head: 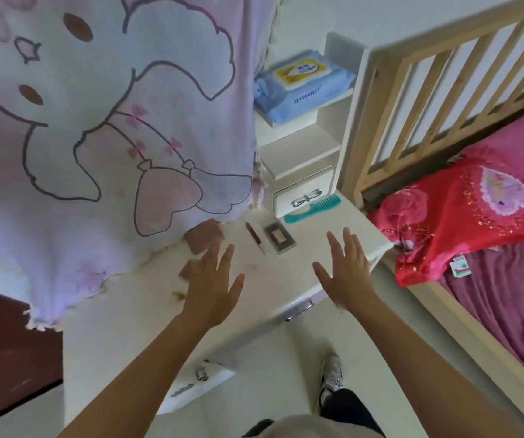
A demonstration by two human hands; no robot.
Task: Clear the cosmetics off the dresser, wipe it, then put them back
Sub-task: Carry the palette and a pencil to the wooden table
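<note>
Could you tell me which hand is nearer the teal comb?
Right. The right hand is just in front of the teal comb; the left hand lies farther off, left of the palette.

Smooth white dresser top (289, 273), plastic comb (312, 209) — wooden bed rail (418, 90), cloth drape (103, 121)

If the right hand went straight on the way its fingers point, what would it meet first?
Probably the teal comb lying on the dresser by the small white drawer; the right hand aims at its toothed end. Its height above the top is unclear.
</note>
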